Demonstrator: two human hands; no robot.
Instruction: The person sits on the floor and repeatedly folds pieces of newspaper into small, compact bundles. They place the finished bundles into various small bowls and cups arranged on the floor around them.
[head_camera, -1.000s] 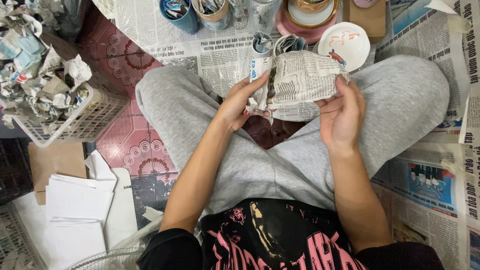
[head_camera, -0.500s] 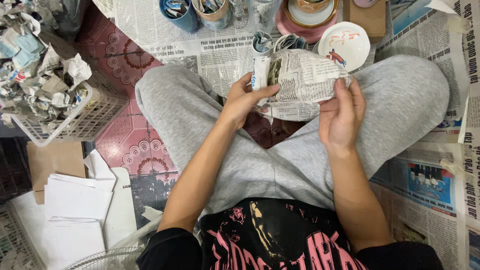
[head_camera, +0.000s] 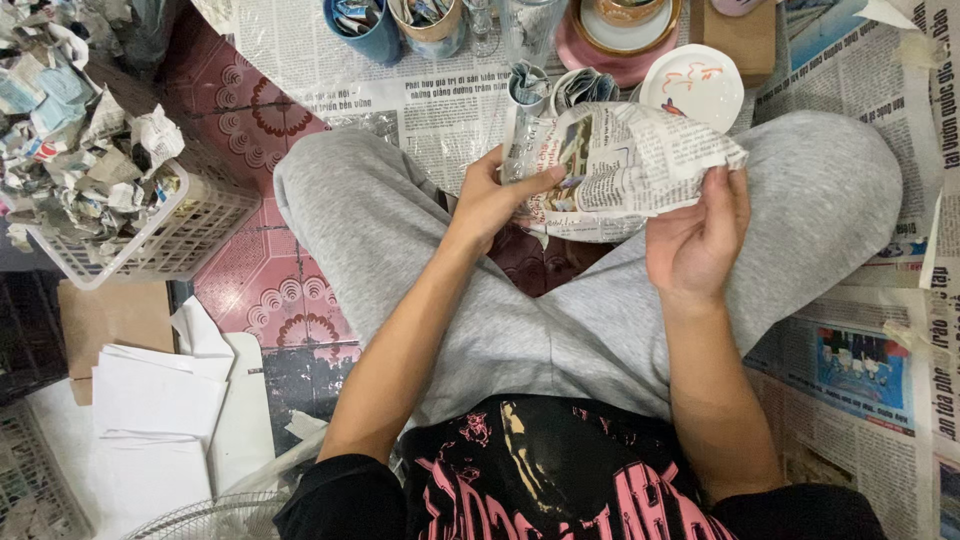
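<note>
- The person sits cross-legged on the floor, and the newspaper-wrapped bundle (head_camera: 615, 170) is held up over the lap, just short of the spread newspaper (head_camera: 420, 100) at the far side of the floor.
- The left hand (head_camera: 495, 200) is closed round the bundle's left end, thumb on top, fingers underneath.
- The right hand (head_camera: 695, 240) is half open; its fingertips (head_camera: 725, 185) pinch a loose flap of paper at the bundle's right corner.
- The wrap looks thin, soft and easily torn. What is inside I cannot tell, though with crockery about it may be breakable, so I would support it from below rather than by the flap.
- Just beyond the bundle stand two small paper-stuffed cups (head_camera: 555, 85) and a white saucer (head_camera: 700, 85), near enough to be knocked.
- Further back are a blue cup (head_camera: 365, 25), a tan cup (head_camera: 430, 25) and a pink plate (head_camera: 620, 45).
- At the floor's left edge a white basket (head_camera: 150, 235) brims with crumpled paper; white sheets (head_camera: 150, 400) lie by the near-left corner.
</note>
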